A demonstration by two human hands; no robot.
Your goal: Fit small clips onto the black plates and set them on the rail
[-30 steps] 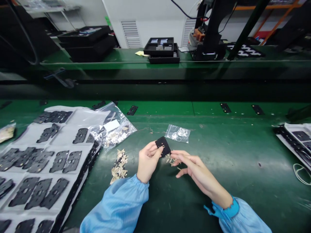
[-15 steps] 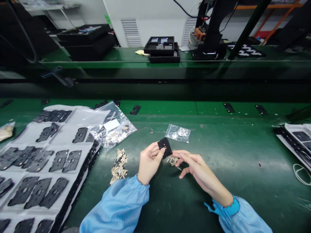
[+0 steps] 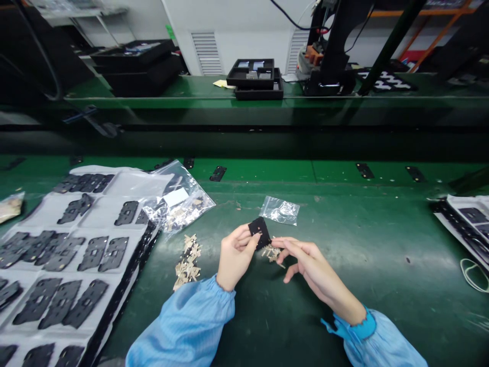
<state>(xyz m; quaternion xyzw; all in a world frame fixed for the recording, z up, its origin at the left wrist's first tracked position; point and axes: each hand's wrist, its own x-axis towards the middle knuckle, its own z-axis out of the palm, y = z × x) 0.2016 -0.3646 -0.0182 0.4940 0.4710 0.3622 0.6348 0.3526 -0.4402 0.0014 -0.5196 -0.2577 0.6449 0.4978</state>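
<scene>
My left hand point(image 3: 237, 252) is closed on a thin black plate point(image 3: 260, 233), thumb across its front and fingers behind. The plate is tilted above the bench, with small cut-outs in its face. My right hand point(image 3: 305, 260) is at the plate's lower right corner, its fingers stretched and the lower ones spread. Its foremost fingertips touch or nearly touch that corner; whether a tiny part is between them is too small to see. Under the plate and right fingers lies a small pile of beige pieces point(image 3: 272, 252). A larger pile of beige and dark pieces point(image 3: 188, 262) sits left of my left hand.
At left stands a white compartment tray point(image 3: 126, 183) of black plates. A clear bag of small parts point(image 3: 179, 204) overlaps its corner, and a small clear bag point(image 3: 280, 210) lies beyond my hands. Several black plates lie along the bright green strip point(image 3: 267, 171). Another tray point(image 3: 464, 201) is at right.
The black plates on the far green strip have shifted slightly to the right. My hands and the held plate are almost unchanged.
</scene>
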